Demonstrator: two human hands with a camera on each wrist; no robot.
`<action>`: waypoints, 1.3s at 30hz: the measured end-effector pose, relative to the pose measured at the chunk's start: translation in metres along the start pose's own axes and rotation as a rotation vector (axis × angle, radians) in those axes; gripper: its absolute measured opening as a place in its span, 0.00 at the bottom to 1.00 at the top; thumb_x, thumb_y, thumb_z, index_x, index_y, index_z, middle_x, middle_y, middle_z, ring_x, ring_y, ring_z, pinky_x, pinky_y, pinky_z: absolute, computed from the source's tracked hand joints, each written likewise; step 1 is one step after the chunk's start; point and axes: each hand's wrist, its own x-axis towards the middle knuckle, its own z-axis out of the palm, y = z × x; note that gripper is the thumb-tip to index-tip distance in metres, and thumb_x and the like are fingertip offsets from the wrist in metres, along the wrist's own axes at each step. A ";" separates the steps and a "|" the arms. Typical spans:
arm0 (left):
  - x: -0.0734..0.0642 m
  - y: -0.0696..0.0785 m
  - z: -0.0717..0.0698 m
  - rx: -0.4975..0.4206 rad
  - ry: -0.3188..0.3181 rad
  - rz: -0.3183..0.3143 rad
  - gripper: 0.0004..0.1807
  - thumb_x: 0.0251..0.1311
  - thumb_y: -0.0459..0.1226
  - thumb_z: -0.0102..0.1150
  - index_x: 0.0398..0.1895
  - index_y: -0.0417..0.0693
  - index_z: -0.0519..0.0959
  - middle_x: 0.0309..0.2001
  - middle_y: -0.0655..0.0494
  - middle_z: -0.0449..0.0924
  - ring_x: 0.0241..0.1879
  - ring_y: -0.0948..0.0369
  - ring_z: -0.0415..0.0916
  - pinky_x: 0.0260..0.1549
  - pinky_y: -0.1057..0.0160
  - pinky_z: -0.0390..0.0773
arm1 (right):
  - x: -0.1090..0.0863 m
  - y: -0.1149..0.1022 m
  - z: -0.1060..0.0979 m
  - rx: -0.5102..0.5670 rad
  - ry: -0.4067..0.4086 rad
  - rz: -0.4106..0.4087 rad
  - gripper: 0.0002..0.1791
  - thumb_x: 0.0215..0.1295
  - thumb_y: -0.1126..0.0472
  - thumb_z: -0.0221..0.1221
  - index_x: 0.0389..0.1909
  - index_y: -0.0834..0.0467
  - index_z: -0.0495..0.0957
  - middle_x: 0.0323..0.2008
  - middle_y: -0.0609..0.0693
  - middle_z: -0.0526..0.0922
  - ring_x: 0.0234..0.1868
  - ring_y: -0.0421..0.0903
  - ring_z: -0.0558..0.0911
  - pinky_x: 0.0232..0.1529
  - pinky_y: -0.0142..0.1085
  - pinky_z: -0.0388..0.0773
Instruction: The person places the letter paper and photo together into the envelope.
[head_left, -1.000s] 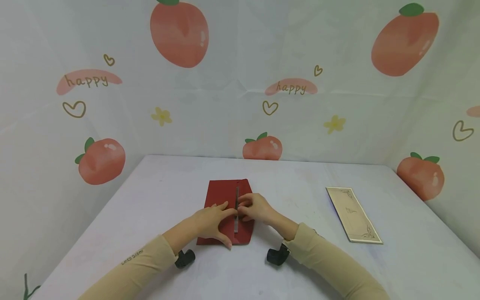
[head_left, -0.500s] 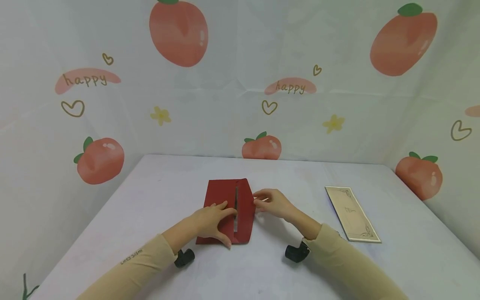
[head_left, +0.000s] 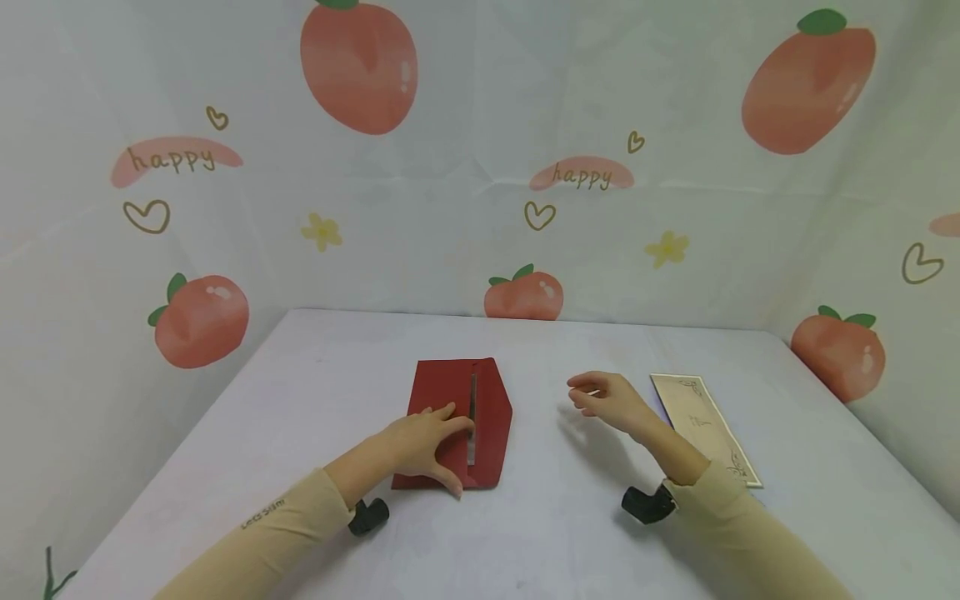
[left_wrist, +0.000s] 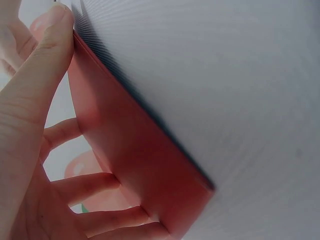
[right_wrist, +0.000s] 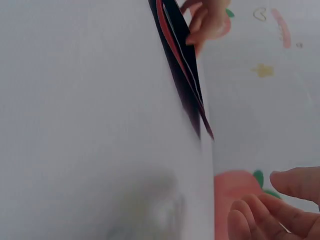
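Observation:
A red envelope (head_left: 438,383) lies on the table with its pointed flap (head_left: 493,417) unfolded to the right. Along its opening a thin grey strip (head_left: 472,396) shows; what it belongs to is hidden inside. My left hand (head_left: 416,442) rests on the envelope, fingers spread across it and thumb near the front edge. In the left wrist view, its fingertips press on the red paper (left_wrist: 130,145). My right hand (head_left: 611,402) hovers between the envelope and a beige card (head_left: 693,412), fingers loosely bent and holding nothing. The right forearm covers the card's near left part.
The white tabletop (head_left: 360,350) extends all round the envelope. Behind it hangs a white cloth (head_left: 450,208) printed with peaches. Black wrist cameras (head_left: 369,517) stick out from the wrists just above the table.
My right hand has drawn away from the envelope's opening, past the flap, and moved right toward the card. The left hand has stayed in place on the envelope.

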 end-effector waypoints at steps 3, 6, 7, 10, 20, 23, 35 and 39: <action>0.000 0.000 0.000 0.001 -0.003 -0.007 0.47 0.34 0.63 0.69 0.62 0.63 0.65 0.70 0.43 0.58 0.64 0.32 0.59 0.55 0.38 0.69 | -0.005 0.008 -0.013 -0.021 0.030 0.015 0.22 0.66 0.60 0.54 0.55 0.72 0.70 0.49 0.68 0.79 0.43 0.53 0.83 0.40 0.34 0.82; 0.000 0.000 0.000 0.002 -0.006 -0.012 0.47 0.35 0.63 0.69 0.62 0.63 0.65 0.70 0.44 0.58 0.65 0.33 0.58 0.56 0.38 0.69 | -0.011 0.017 -0.027 -0.047 0.064 0.045 0.23 0.67 0.59 0.54 0.56 0.72 0.69 0.51 0.69 0.77 0.44 0.53 0.83 0.40 0.33 0.82; 0.000 0.001 -0.001 0.001 -0.007 -0.013 0.47 0.35 0.63 0.69 0.62 0.63 0.65 0.70 0.44 0.58 0.65 0.33 0.58 0.56 0.38 0.69 | -0.013 0.020 -0.032 -0.056 0.072 0.050 0.24 0.67 0.59 0.54 0.56 0.73 0.68 0.51 0.69 0.77 0.44 0.53 0.83 0.40 0.33 0.82; -0.001 0.001 -0.001 0.001 -0.009 -0.014 0.47 0.35 0.63 0.69 0.62 0.62 0.65 0.70 0.44 0.57 0.65 0.32 0.58 0.56 0.37 0.69 | -0.018 0.031 -0.047 -0.075 0.104 0.068 0.25 0.67 0.58 0.54 0.57 0.73 0.68 0.51 0.70 0.77 0.44 0.53 0.83 0.40 0.33 0.82; -0.001 0.001 -0.002 0.005 -0.009 -0.007 0.47 0.35 0.63 0.69 0.62 0.62 0.65 0.70 0.43 0.58 0.64 0.32 0.59 0.56 0.38 0.69 | -0.037 0.055 -0.086 -0.115 0.172 0.187 0.29 0.69 0.55 0.51 0.59 0.75 0.64 0.55 0.74 0.72 0.43 0.53 0.84 0.39 0.32 0.82; -0.001 0.001 -0.001 -0.002 -0.002 -0.002 0.46 0.35 0.63 0.69 0.61 0.61 0.65 0.70 0.42 0.58 0.64 0.32 0.59 0.56 0.38 0.69 | -0.041 0.062 -0.094 -0.122 0.189 0.219 0.30 0.69 0.54 0.50 0.59 0.76 0.62 0.56 0.76 0.69 0.40 0.51 0.85 0.37 0.32 0.82; 0.000 -0.002 0.001 0.010 0.014 0.009 0.47 0.34 0.63 0.69 0.61 0.60 0.66 0.69 0.41 0.59 0.63 0.31 0.61 0.56 0.39 0.70 | -0.057 0.085 -0.117 -0.142 0.263 0.350 0.34 0.65 0.54 0.54 0.59 0.80 0.59 0.57 0.79 0.65 0.29 0.30 0.78 0.33 0.28 0.81; 0.001 -0.001 0.001 0.014 0.011 0.006 0.47 0.35 0.63 0.69 0.61 0.61 0.65 0.69 0.41 0.59 0.63 0.31 0.60 0.56 0.39 0.70 | -0.060 0.093 -0.124 -0.168 0.260 0.410 0.36 0.63 0.54 0.56 0.57 0.80 0.59 0.55 0.79 0.65 0.32 0.38 0.79 0.33 0.30 0.81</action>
